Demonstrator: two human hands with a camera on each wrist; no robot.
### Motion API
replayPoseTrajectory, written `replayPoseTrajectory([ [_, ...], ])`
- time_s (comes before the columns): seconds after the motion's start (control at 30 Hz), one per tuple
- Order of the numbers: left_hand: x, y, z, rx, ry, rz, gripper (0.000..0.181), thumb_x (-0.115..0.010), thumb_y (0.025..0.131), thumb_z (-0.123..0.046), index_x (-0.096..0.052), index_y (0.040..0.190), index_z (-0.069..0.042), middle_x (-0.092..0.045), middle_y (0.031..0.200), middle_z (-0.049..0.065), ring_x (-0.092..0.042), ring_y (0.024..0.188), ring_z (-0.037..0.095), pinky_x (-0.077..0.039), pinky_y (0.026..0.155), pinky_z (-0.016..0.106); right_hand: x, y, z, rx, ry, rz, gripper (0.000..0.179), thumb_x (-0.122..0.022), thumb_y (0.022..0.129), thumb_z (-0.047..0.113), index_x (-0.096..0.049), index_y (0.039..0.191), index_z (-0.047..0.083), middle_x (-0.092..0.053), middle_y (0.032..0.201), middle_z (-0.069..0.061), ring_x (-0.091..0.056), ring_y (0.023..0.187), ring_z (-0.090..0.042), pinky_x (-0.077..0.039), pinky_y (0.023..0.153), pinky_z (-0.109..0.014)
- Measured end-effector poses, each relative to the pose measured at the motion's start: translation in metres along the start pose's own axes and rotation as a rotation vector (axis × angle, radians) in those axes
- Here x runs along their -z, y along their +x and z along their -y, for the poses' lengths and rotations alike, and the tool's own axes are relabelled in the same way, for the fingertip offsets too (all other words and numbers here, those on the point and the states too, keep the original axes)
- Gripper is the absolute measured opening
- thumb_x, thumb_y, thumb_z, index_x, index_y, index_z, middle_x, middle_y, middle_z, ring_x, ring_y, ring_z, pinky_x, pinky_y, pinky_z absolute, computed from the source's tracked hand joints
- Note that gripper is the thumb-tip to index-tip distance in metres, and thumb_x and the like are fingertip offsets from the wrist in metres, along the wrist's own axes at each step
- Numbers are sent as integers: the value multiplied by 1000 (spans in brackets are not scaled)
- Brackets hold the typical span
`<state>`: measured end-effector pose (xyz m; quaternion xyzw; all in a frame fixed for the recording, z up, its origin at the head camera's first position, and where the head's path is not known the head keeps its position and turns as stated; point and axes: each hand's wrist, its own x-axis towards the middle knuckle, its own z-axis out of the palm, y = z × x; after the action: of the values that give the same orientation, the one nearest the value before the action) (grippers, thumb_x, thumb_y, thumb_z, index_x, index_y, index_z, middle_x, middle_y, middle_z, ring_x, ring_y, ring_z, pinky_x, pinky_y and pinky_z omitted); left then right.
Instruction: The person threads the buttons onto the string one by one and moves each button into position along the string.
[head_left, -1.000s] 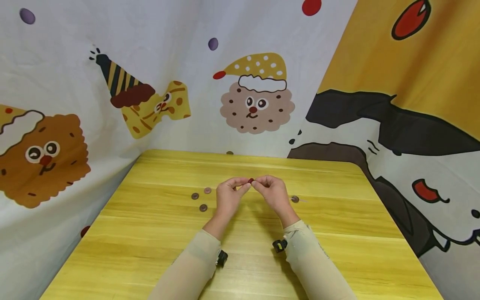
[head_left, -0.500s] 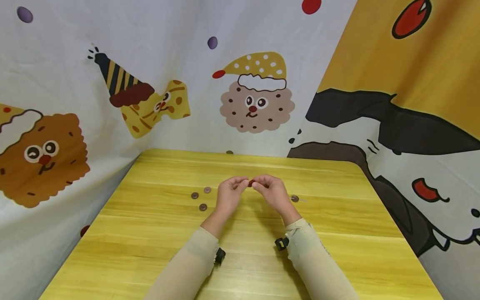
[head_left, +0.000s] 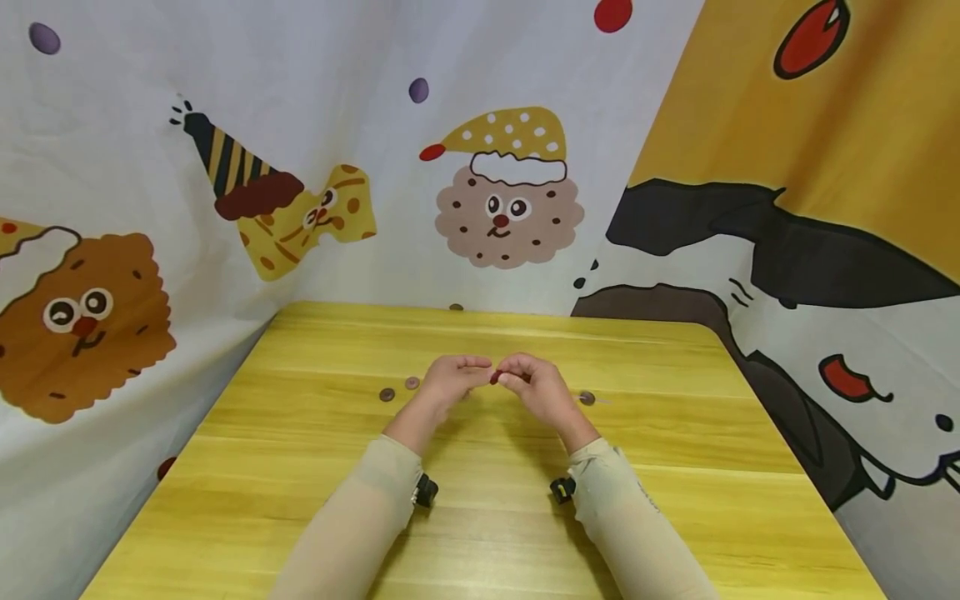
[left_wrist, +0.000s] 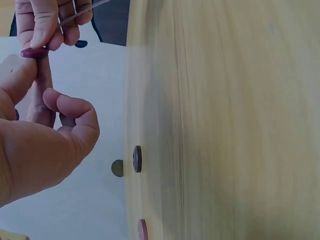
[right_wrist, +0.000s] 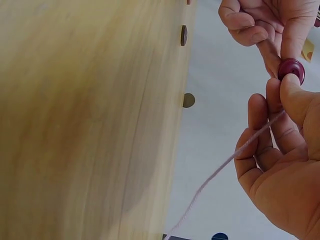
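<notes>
Partly hidden, button (right_wrist: 292, 67) in grip of right hand (head_left: 542, 392), that of left hand (head_left: 448, 381) unclear

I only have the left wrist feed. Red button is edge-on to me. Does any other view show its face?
Observer: Yes. In the right wrist view the round face of the red button shows, its lower part covered by a thumb.
Operator: Cord leaves my frame at the top edge. Where does it go?
Observer: In the right wrist view it trails from the right hand to the picture's bottom edge; its end isn't in that picture.
Operator: Anything on the table just right of that hand?
Observer: Yes, the head view shows a dark button lying there.
</notes>
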<state>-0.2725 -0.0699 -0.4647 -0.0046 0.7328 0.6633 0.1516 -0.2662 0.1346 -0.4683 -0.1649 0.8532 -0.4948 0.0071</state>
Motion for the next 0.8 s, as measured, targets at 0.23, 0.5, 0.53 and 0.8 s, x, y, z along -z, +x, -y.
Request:
replayPoseTrajectory([
  [0.23,-4,-2,-1,-55,-23,-26,30,-80,99,-25,-76,124,-9,-73,128,11,-65,123,28,-46,116,57,-3,1,-2,8,1,-22,11,-68,106,19,-76,113,16,-79,108,-3,-70,97,-31,-54,77,-27],
  [0.5,-14,-5,-1,-80,-106,-143,27,-75,103,-18,-74,126,-6,-74,122,12,-71,117,28,-49,116,56,-7,1,0,-30,45,-49,22,-69,107,21,-78,125,13,-81,117,-4,-75,107,-22,-62,87,-31],
  [0.53,-15,-6,-1,-89,-110,-157,26,-75,103,-18,-74,125,-6,-75,121,12,-72,115,27,-51,115,55,-7,0,1,-31,47,-45,24,-69,107,21,-77,128,12,-81,118,-4,-75,108,-21,-62,88,-32],
  [0.8,-19,-7,2,-184,-96,-237,23,-79,98,-16,-76,118,-4,-79,109,10,-73,99,18,-60,97,41,-9,0,3,-23,34,-41,38,-81,99,26,-75,133,13,-79,108,-1,-71,100,-18,-59,87,-32],
])
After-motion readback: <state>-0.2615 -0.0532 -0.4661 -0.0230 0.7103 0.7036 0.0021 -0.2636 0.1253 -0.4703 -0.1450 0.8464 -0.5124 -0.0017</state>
